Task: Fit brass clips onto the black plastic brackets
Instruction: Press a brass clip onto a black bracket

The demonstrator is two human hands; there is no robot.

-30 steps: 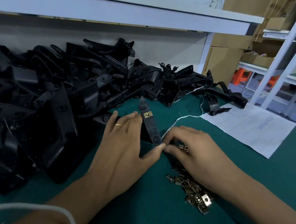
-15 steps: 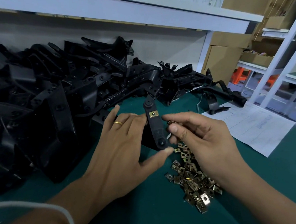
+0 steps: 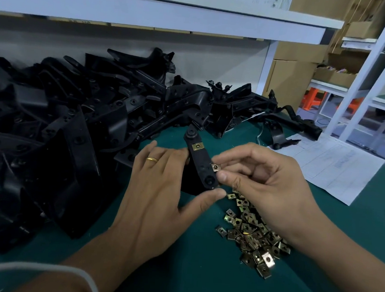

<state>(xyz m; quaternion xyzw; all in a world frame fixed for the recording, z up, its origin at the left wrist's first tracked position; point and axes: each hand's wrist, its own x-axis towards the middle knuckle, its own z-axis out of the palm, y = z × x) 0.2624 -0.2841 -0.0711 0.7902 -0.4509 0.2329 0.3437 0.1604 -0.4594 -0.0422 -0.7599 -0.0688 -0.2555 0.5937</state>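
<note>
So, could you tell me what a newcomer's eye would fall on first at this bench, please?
Probably the big heap of black plastic brackets covering the left of the green table mat. Next, at centre, the left hand holds up a slim black bracket arm with one fitted brass clip, while the right hand pinches a second brass clip at its edge. A pile of loose brass clips glints under the right wrist.

Bracket pile point(image 3: 51, 136) runs off left edge. Paper point(image 3: 336, 165) print too small to read. Right hand point(image 3: 268, 185) hides part of clip heap point(image 3: 251, 236).
</note>
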